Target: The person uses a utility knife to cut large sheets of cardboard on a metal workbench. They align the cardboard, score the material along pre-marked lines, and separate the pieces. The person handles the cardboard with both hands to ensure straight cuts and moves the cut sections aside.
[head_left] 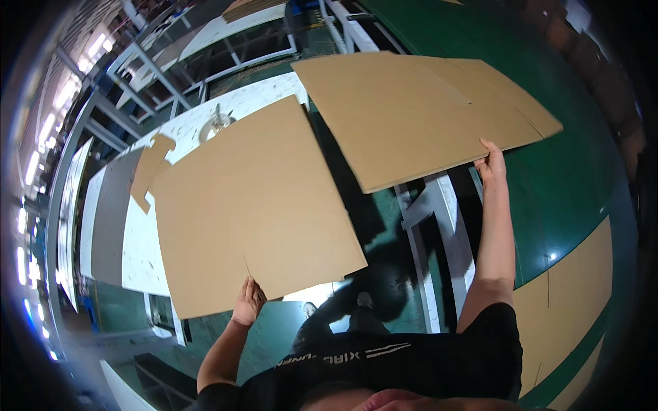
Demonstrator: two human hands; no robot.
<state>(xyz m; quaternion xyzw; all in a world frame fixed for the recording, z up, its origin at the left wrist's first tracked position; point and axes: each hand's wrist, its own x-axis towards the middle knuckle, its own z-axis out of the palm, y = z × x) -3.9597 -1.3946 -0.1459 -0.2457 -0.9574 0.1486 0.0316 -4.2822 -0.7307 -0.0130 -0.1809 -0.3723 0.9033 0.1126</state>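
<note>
A large brown cardboard sheet (240, 198) lies flat over a white table on the left, with a short slit running in from its near edge. At that slit my left hand (249, 301) is closed on the near edge, its fingertips showing against the board. To the right, a second cardboard sheet (411, 113) with crease lines and a slot lies over a grey metal frame. My right hand (491, 166) pinches its near edge at the right, thumb on top and the other fingers mostly hidden beneath. A dark gap separates the two sheets.
A cardboard scrap (149, 171) and a small round dish (216, 125) are on the white table (137, 240). Metal legs (449, 233) of the frame stand between me and the right sheet. More cardboard sheets (569, 294) lie on the green floor at the right.
</note>
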